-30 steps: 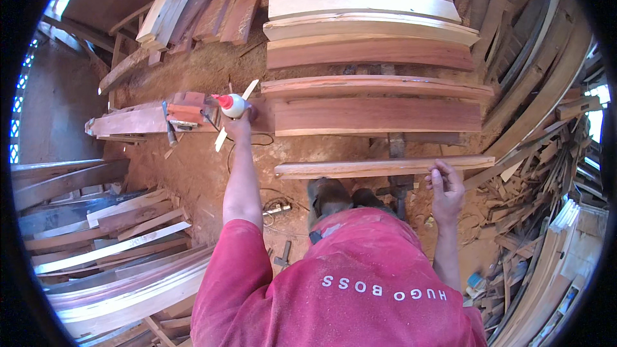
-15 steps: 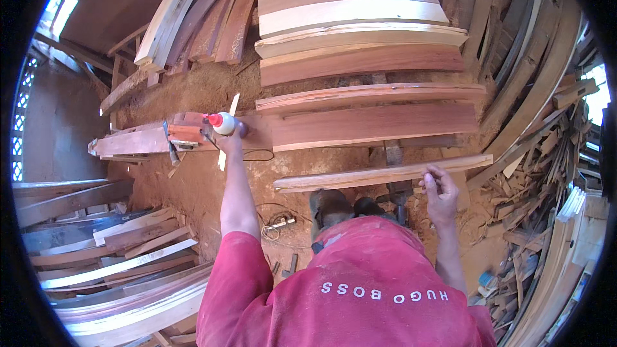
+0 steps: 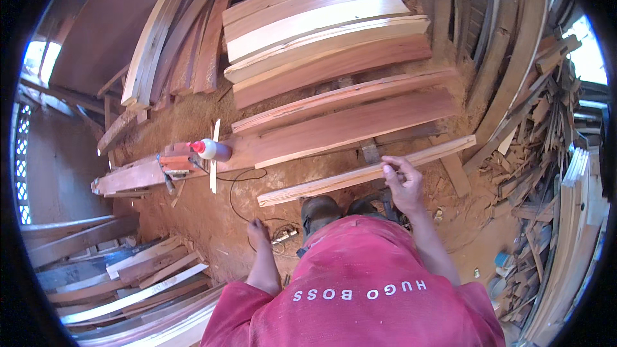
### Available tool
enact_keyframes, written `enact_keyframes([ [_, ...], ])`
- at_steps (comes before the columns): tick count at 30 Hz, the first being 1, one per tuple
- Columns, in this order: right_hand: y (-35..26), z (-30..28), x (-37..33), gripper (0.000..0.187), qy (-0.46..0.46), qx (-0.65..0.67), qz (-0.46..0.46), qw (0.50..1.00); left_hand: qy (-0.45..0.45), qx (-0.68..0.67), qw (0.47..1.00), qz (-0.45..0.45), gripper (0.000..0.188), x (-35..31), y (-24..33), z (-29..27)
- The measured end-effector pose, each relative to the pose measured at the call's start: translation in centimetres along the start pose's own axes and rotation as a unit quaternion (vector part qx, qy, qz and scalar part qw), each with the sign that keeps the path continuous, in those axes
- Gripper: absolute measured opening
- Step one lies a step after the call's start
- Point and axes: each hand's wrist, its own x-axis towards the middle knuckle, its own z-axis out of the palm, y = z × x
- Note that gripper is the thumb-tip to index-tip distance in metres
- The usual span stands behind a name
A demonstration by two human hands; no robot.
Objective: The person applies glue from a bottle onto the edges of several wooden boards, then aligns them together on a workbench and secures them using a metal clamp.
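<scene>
My right hand (image 3: 402, 183) pinches the near edge of a long thin pale wooden slat (image 3: 347, 177) that runs left to right in front of me. Down by my side hangs my left hand (image 3: 258, 232), fingers loosely curled with nothing in them, just above a black cord (image 3: 234, 202) on the sawdust floor. A white glue bottle with a red cap (image 3: 209, 150) lies on a reddish board (image 3: 148, 173) beside an orange power tool (image 3: 175, 160), well away from my left hand. My red shirt fills the lower middle.
Wide reddish and pale planks (image 3: 321, 45) lie stacked ahead. More boards (image 3: 173, 45) lean at the back left, and planks (image 3: 122, 283) pile at the lower left. Scrap offcuts (image 3: 546, 154) crowd the right side. Sawdust covers the floor (image 3: 205, 231).
My left hand let go of the glue bottle and dropped back to my side. The bottle now lies on the board. My right hand stays on the slat.
</scene>
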Motion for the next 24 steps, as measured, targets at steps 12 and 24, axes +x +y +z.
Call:
enact_keyframes([
  [12,2.2,-5.5,2.2,0.023,0.073,0.057,-0.044,0.995,-0.240,0.152,0.955,0.089,0.040,-6.0,2.5,2.3],
  [24,10.3,-13.0,-1.5,0.031,-0.175,-0.140,0.113,0.968,-0.305,0.090,0.948,0.011,0.035,-7.4,8.0,0.8],
])
